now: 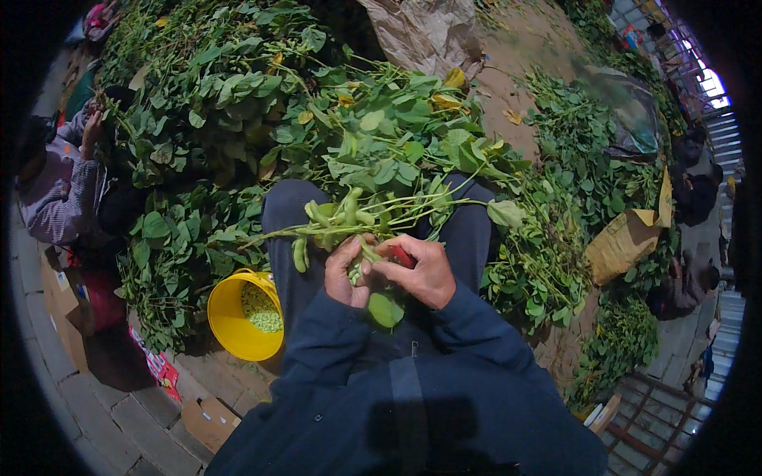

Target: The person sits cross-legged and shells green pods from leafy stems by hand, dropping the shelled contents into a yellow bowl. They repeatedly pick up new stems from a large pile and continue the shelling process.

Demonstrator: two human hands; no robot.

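Over my lap lies a cut soybean plant [411, 208] with plump green pods [351, 211] along its stem. My left hand [347, 273] is curled around several shelled green soybeans [355, 273], with a pod [370, 251] at its fingertips. From the other side my right hand [419, 271] meets that pod, its thumb and forefinger closed on a small red object [403, 256] that I cannot identify. A loose green leaf [386, 309] hangs below both hands. Left of my knee stands a yellow bucket [223, 318] partly filled with shelled beans [262, 309].
Heaped soybean plants [238, 89] spread ahead and to both sides. A person [68, 178] sits at the left near a cardboard box [62, 315]; other people [693, 190] sit at the far right. A yellow woven sack [622, 247] lies among plants, and a pale sheet [425, 33] lies ahead.
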